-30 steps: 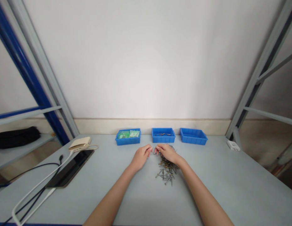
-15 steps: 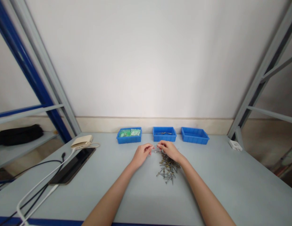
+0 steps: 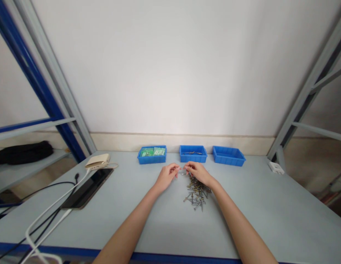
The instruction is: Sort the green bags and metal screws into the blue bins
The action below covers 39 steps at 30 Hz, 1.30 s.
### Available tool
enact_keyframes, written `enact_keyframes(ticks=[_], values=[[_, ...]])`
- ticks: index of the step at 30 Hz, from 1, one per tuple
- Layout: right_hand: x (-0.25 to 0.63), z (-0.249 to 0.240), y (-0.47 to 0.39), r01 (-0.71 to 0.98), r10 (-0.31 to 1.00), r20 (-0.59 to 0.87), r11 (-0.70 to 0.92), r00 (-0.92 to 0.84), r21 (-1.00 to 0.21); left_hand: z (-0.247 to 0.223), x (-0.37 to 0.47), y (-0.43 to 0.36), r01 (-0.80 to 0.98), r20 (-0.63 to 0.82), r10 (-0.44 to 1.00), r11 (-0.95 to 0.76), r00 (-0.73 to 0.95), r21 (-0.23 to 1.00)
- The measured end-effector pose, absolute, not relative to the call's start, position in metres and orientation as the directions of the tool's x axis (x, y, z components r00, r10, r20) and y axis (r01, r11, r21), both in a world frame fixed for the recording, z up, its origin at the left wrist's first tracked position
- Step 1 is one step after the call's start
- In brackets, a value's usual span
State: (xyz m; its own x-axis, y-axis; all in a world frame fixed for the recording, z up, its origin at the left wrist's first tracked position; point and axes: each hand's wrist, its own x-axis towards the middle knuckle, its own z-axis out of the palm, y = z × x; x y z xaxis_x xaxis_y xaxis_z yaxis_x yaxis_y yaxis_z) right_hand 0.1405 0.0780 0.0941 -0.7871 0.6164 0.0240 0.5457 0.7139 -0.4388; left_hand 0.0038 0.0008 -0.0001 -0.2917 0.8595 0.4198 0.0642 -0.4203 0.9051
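My left hand (image 3: 167,176) is closed in a pinch above the middle of the table. Facing it, my right hand (image 3: 198,172) is pinched too, its fingertips only a little apart from the left ones. Between the two sets of fingertips spans a small thin screw (image 3: 182,168); its details are too small to make out. Just below lies another loose screw (image 3: 183,174). A heap of silver and brassy screws (image 3: 198,190) spreads beneath and in front of my right hand, which partly hides it.
Behind my hands stand a blue bin (image 3: 152,159) with green-and-white packets, a blue bin (image 3: 193,158) with a few screws, and a third blue bin (image 3: 229,160). Left are a phone (image 3: 87,189), a cream device (image 3: 98,161) and cables. A white adapter (image 3: 276,168) sits right.
The view has tilted down slightly, so everything sits a bit higher in the picture. Both hands keep their pinch close together, with the fingers shifting slightly.
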Motion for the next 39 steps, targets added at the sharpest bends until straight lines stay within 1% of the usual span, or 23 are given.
enact_keyframes(ticks=[5,9,13,16,18,20,22,24,27,30,34,39], values=[[0.140,0.092,0.078,0.563,0.623,0.005,0.709,-0.782,-0.424,-0.001,0.005,0.001,0.049,0.418,0.862,-0.422,-0.287,0.905],[0.139,0.089,0.081,0.534,0.616,0.065,0.726,-0.785,-0.433,-0.004,0.006,0.004,0.010,0.415,0.861,-0.432,-0.293,0.902],[0.140,0.090,0.084,0.526,0.599,0.078,0.752,-0.797,-0.398,-0.010,0.006,0.007,0.050,0.421,0.865,-0.424,-0.274,0.904],[0.140,0.096,0.084,0.598,0.663,0.098,0.721,-0.742,-0.350,-0.012,0.008,0.006,0.175,0.480,0.805,-0.447,-0.348,0.877],[0.141,0.101,0.085,0.663,0.730,0.193,0.679,-0.656,-0.314,-0.012,0.011,0.002,0.331,0.562,0.754,-0.463,-0.340,0.822],[0.143,0.107,0.086,0.729,0.783,0.313,0.617,-0.537,-0.294,-0.009,0.016,-0.002,0.488,0.632,0.742,-0.475,-0.225,0.732],[0.145,0.111,0.090,0.788,0.820,0.395,0.541,-0.415,-0.295,-0.006,0.022,-0.005,0.592,0.660,0.747,-0.495,-0.084,0.636],[0.147,0.113,0.095,0.828,0.845,0.427,0.469,-0.321,-0.307,-0.004,0.028,-0.006,0.650,0.662,0.750,-0.510,0.015,0.563],[0.147,0.111,0.104,0.858,0.868,0.433,0.401,-0.244,-0.322,-0.002,0.032,-0.003,0.700,0.657,0.751,-0.504,0.065,0.506],[0.144,0.105,0.111,0.872,0.877,0.408,0.389,-0.252,-0.296,-0.001,0.032,0.001,0.720,0.654,0.754,-0.484,0.055,0.497],[0.144,0.100,0.114,0.876,0.871,0.391,0.412,-0.298,-0.250,-0.002,0.030,0.005,0.694,0.644,0.764,-0.483,0.038,0.533],[0.147,0.100,0.113,0.874,0.866,0.406,0.413,-0.291,-0.255,-0.005,0.030,0.010,0.652,0.626,0.780,-0.485,0.020,0.583]])
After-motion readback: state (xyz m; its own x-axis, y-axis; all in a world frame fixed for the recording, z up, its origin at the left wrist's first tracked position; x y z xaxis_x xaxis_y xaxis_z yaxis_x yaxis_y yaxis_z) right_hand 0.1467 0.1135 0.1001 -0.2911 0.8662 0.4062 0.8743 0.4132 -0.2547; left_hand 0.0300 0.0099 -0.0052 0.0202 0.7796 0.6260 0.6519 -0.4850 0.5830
